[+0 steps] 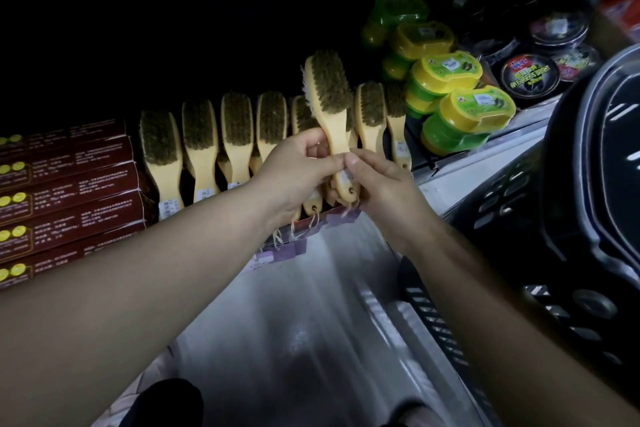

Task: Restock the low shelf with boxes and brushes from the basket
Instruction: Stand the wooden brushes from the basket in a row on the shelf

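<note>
Big black basket (595, 191) fills the right side, its rim curving down towards the bottom corner. Pale glossy floor (311, 329) runs up the middle between the two forearms.

Over on the left, a stack of dark red boxes (69, 191) lies flat, long sides facing out, and they sit right against the row of brushes (201, 135). Those wooden brushes stand side by side, bristles up and facing out, handles pointing down.

To the right of the row, green and yellow tubs (474, 114) are piled in a loose line along the pale shelf edge (485, 154). Round black tins (530, 74) sit behind them, deeper in the dark.

Now the action: one wooden brush (329, 90) is up above the row, tilted a little left, bristle head clear of both hands and higher than every other brush. The left hand (298, 170) has its fingers wrapped round the handle from the left side. The right hand (384, 184) meets it just below, thumb and fingertips pinching the lower handle where a white label shows. The two hands are touching, thumb to fingers.

A sliver of white bristles peeks out behind the raised head; what it belongs to, can't tell. Purple hang tags (287, 253) on strings dangle under the left wrist.
</note>
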`<state>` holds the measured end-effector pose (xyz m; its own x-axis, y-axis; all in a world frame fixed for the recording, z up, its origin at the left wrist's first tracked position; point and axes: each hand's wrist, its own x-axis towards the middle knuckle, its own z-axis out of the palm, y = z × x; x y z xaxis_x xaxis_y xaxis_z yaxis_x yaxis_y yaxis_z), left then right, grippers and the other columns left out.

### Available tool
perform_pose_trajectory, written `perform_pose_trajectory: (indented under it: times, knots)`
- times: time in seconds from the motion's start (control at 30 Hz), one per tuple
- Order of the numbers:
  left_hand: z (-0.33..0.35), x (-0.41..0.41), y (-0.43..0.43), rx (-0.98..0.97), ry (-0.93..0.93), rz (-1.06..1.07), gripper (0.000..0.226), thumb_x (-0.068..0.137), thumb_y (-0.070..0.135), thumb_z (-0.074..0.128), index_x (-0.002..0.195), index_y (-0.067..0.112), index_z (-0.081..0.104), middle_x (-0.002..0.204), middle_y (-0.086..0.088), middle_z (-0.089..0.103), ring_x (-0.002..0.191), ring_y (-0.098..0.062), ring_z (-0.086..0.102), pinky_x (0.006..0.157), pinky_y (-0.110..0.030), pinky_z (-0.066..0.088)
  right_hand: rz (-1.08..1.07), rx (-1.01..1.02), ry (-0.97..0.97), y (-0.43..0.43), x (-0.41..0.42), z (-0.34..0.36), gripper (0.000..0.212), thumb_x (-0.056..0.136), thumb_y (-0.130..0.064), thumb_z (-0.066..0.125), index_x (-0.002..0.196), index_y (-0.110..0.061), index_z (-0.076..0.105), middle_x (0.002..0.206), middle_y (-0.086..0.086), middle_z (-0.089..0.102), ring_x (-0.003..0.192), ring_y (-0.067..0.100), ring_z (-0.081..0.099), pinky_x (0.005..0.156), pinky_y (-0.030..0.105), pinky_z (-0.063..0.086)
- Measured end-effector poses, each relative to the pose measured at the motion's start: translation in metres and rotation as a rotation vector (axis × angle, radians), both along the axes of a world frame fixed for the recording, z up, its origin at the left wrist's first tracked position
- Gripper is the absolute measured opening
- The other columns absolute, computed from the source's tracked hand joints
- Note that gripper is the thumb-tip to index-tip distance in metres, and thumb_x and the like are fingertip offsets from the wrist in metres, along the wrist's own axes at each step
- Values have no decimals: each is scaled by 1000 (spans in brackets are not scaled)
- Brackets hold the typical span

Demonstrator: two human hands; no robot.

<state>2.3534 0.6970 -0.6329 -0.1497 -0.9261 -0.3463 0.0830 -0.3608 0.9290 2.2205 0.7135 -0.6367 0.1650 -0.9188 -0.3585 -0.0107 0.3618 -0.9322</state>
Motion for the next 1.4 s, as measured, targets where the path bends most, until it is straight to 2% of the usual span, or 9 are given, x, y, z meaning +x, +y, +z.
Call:
perform_pose_trajectory:
  times: [0.07,0.13,0.27,0.37,0.43,0.6,0.83,1.07,1.4]
  knots:
    - [0,0,2,-30,-77,-65,15,95,16,52,100,16,66,96,-6,67,85,-22,65,86,-39,53,-113,-7,-120,1,-4,-2,20,96,-17,48,108,-10,64,78,3,69,65,12,64,52,22,49]
    - [-2,2,3,-149,-307,-148,22,98,21,45,108,25,64,111,1,66,102,-15,61,93,-28,46,-272,-46,-116,1,-7,-6,19,96,-13,47,99,-12,66,76,1,69,62,10,61,54,21,48]
    - [-10,5,6,-446,-747,-373,32,96,16,46,125,19,57,128,2,50,118,-13,46,95,-19,32,-563,-173,256,-11,-19,-17,23,95,-16,43,97,-16,66,83,1,67,72,12,60,64,27,46]
    - [-19,2,10,-465,-932,-546,42,97,23,43,139,19,42,149,5,33,135,-16,29,106,-28,19,-629,-152,418,-23,-25,-34,22,95,-18,43,104,-12,62,97,10,65,90,27,60,78,40,48]
    - [-25,1,11,-474,-1004,-605,48,98,26,40,144,20,33,155,8,21,139,-13,21,106,-26,14,-655,-133,487,-30,-25,-44,24,95,-19,42,109,-11,61,99,7,62,94,26,58,81,37,48]
    - [-31,2,15,-528,-1069,-635,54,97,27,40,148,21,23,158,9,10,141,-10,15,102,-23,7,-629,-146,573,-45,-29,-53,26,96,-18,44,120,-18,54,105,-1,58,97,16,53,80,26,39]
    - [-33,2,18,-551,-1081,-637,58,96,27,40,149,20,19,158,8,10,143,-9,8,105,-25,0,-491,-172,653,-40,-36,-53,30,92,-16,50,121,-18,58,108,5,64,102,22,59,87,32,46]
    - [-28,4,19,-548,-1024,-593,56,96,26,42,148,24,22,157,8,16,143,-9,11,108,-22,-2,-356,-132,756,-35,-34,-40,38,93,-20,46,131,-18,49,124,12,52,113,31,52,96,46,45]
    - [-2,67,54,-564,-975,-465,50,95,26,48,143,27,33,147,5,34,136,-12,23,107,-19,9,-6,-353,856,8,21,-11,29,89,-13,57,118,-15,57,121,9,47,115,26,45,93,24,37]
